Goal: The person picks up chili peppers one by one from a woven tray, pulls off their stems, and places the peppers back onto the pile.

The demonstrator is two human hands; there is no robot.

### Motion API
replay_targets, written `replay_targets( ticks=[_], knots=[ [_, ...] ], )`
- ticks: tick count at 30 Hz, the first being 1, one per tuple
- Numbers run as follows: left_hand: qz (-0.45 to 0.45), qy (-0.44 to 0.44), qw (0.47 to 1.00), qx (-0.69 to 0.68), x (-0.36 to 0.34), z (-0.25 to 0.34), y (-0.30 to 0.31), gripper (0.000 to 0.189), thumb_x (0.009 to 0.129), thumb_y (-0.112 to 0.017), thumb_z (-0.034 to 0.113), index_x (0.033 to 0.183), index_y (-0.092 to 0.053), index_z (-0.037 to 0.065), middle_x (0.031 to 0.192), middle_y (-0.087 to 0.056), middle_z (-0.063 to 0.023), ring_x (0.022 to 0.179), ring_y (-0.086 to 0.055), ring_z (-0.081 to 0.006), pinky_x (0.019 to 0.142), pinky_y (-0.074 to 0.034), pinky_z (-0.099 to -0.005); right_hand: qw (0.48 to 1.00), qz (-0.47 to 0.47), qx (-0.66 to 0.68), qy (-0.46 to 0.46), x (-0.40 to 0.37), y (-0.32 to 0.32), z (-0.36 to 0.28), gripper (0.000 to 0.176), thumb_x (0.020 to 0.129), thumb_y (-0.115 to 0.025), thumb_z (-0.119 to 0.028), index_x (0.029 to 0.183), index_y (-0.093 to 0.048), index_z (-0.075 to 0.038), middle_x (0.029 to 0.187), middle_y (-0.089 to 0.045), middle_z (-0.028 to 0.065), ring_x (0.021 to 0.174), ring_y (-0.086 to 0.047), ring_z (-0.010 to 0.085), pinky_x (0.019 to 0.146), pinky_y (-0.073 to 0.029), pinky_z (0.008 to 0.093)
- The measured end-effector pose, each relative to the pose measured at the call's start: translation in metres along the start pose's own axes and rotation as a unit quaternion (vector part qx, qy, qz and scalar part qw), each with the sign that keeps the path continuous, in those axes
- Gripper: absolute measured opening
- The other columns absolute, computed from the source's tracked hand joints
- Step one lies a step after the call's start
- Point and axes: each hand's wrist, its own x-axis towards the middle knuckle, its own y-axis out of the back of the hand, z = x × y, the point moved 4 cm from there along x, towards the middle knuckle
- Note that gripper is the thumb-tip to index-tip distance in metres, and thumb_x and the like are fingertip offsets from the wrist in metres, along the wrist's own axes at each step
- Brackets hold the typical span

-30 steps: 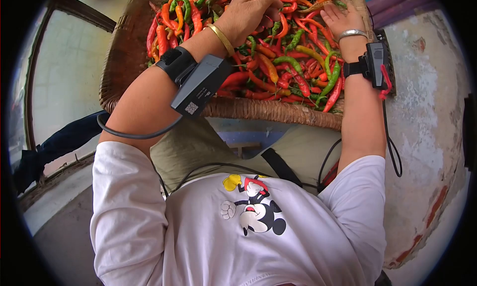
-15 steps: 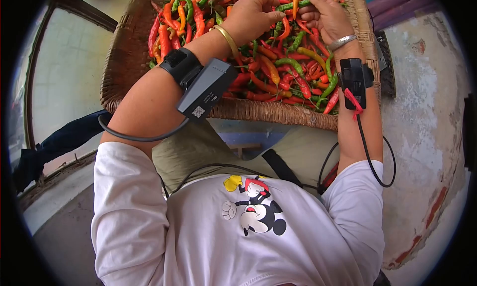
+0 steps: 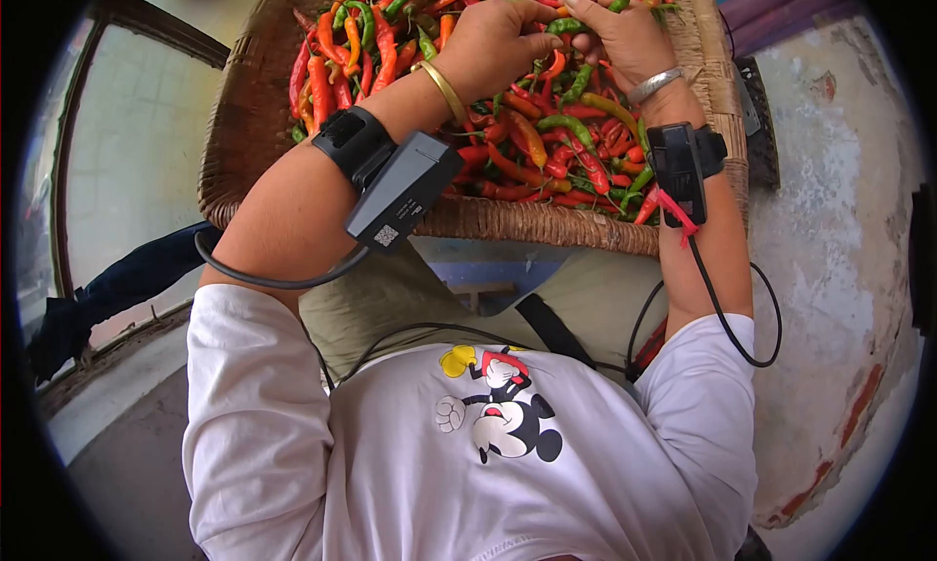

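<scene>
My left hand (image 3: 495, 42), with a gold bangle at the wrist, has its fingers bent and pinched at a green pepper (image 3: 566, 25) over the basket's far part. My right hand (image 3: 625, 36), a silver bangle at its wrist, meets it from the right, thumb and fingers closed on the same pepper. The fingers partly hide the pepper. Below both hands lies a heap of red, orange and green peppers (image 3: 527, 137) in a woven basket (image 3: 547, 223).
The basket rests above my lap, its near rim over my trousers (image 3: 371, 298). Black devices are strapped to both forearms, with cables looping beside my arms. A window frame (image 3: 68, 161) stands at the left, a worn wall (image 3: 820, 220) at the right.
Both hands have shifted slightly, my right hand to the left and down. The fingertips are closer together around the green pepper.
</scene>
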Motion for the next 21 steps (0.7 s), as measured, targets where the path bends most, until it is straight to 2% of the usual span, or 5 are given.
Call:
replay_targets(
  ticks=[5,8,11,18,21],
  knots=[
    [0.007,-0.011,0.967,-0.256,-0.002,0.018,0.007,0.034,0.085,-0.053,0.02,0.115,-0.048,0.003,0.075,-0.058,0.0001,0.058,-0.047,-0.0019,0.048,-0.039,-0.0158,0.972,-0.034,0.227,-0.043,0.008,0.019,0.016,0.021,0.083,-0.055,-0.024,0.095,-0.058,-0.007,0.075,-0.056,-0.0014,0.058,-0.053,0.0048,0.046,-0.041,0.0161],
    [0.08,0.07,0.944,-0.313,0.002,0.021,0.017,0.028,0.089,-0.045,0.023,0.096,-0.055,-0.002,0.068,-0.055,-0.004,0.054,-0.049,-0.0099,0.049,-0.042,-0.0255,0.984,-0.079,0.151,-0.043,0.007,0.031,0.01,0.018,0.084,-0.055,-0.021,0.093,-0.058,-0.005,0.073,-0.056,-0.0018,0.057,-0.049,0.0032,0.048,-0.04,0.0167],
    [0.085,0.055,0.96,-0.262,0.002,0.003,0.018,0.031,0.087,-0.05,0.023,0.11,-0.05,0.003,0.077,-0.059,-0.0001,0.057,-0.047,-0.0021,0.048,-0.039,-0.0152,0.983,-0.16,0.094,-0.02,0.004,0.035,0.001,0.019,0.082,-0.057,-0.019,0.091,-0.058,-0.002,0.075,-0.057,-0.0002,0.057,-0.05,0.0041,0.048,-0.043,0.0169],
    [0.059,0.04,0.956,-0.286,0.003,0.0,0.013,0.028,0.087,-0.049,0.026,0.103,-0.053,0.003,0.075,-0.059,-0.0005,0.057,-0.048,-0.004,0.049,-0.04,-0.0162,0.899,0.019,0.432,0.06,0.032,0.078,0.022,0.029,0.083,-0.055,-0.015,0.107,-0.046,0.0,0.104,-0.053,0.0145,0.097,-0.052,0.0245,0.081,-0.046,0.0321],
    [0.054,0.065,0.957,-0.276,0.002,0.001,0.012,0.028,0.087,-0.05,0.025,0.102,-0.054,0.003,0.075,-0.058,-0.0002,0.058,-0.048,-0.0039,0.05,-0.04,-0.0163,0.933,0.167,0.312,-0.066,0.027,0.076,0.043,0.027,0.083,-0.055,-0.022,0.102,-0.054,-0.003,0.078,-0.058,0.0017,0.072,-0.059,0.0165,0.06,-0.051,0.0267]
  ],
)
